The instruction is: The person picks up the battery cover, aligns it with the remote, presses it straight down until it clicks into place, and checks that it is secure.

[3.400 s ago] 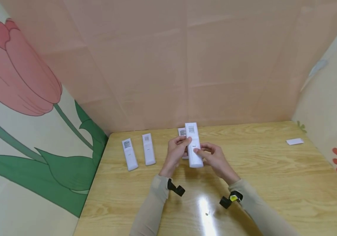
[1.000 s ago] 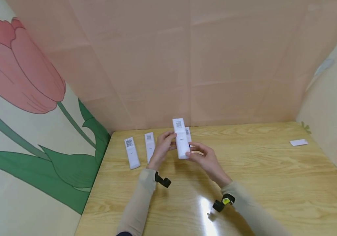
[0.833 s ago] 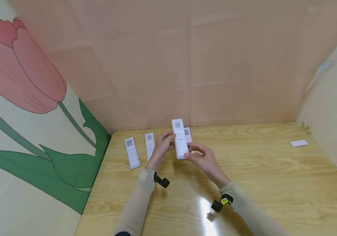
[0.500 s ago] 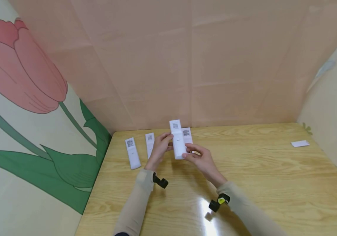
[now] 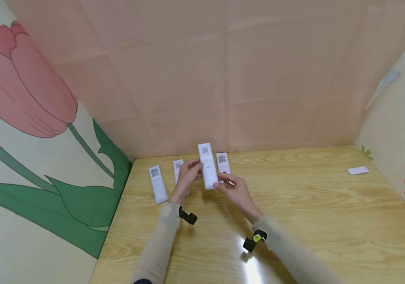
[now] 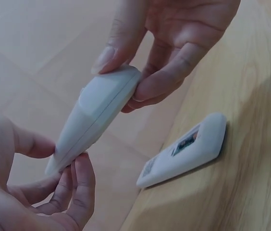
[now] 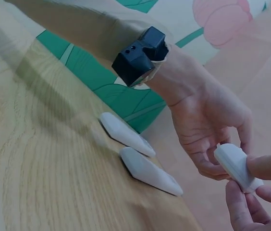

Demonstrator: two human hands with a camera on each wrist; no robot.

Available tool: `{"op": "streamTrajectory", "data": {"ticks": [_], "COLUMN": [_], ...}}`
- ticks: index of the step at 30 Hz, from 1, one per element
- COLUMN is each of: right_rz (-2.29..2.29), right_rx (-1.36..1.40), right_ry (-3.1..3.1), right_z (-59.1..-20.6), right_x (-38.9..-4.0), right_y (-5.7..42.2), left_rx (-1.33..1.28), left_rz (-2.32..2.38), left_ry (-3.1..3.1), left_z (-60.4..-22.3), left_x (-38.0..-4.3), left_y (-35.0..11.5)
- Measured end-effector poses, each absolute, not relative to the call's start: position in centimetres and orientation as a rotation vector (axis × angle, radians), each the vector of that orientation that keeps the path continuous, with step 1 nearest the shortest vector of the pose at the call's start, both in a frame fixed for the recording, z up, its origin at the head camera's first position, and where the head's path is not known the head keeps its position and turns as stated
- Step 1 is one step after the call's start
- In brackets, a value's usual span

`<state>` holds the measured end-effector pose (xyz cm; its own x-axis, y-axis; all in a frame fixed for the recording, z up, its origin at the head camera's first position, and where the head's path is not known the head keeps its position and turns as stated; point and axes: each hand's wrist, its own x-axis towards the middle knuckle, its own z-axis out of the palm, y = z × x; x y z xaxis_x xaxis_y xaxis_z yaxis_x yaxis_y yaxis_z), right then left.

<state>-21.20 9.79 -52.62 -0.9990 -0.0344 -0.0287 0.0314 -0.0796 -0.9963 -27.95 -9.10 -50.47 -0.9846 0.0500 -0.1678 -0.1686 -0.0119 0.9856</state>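
Both hands hold a white remote control point(image 5: 208, 167) up above the table, its back with a printed code label towards the head camera. The left hand point(image 5: 188, 175) pinches its upper, narrower end between thumb and fingers. At the thicker lower end, the right hand point(image 5: 236, 193) grips it with thumb on one face and fingers on the other. Behind the right hand lies another white remote point(image 5: 222, 159); the left wrist view shows a dark patch like an uncovered battery compartment point(image 6: 186, 143) on it. The left hand partly hides a further remote point(image 5: 178, 167).
A white remote point(image 5: 157, 187) lies back up at the table's left. Far right lies a small flat white piece point(image 5: 358, 170), like a battery cover. A pinkish cloth backdrop point(image 5: 174, 98) rises behind the wooden table point(image 5: 316, 205), with patterned walls at both sides.
Both hands have carried the held remote leftward across the table. The remote behind it, mostly covered before, now shows more, while the left hand now overlaps the second remote from the left.
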Motion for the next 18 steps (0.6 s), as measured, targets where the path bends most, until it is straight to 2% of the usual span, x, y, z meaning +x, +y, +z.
{"op": "streamTrajectory", "data": {"ticks": [18], "right_rz": [-2.281], "right_rx": [-0.068], "right_ry": [2.204], "right_z": [-55.3], "right_x": [-22.1], "right_y": [8.5], "left_rx": [-0.244], "left_rz": [2.107], "left_ry": [2.15], "left_z": [-53.0], "left_x": [-28.4], "left_y": [-9.4]}}
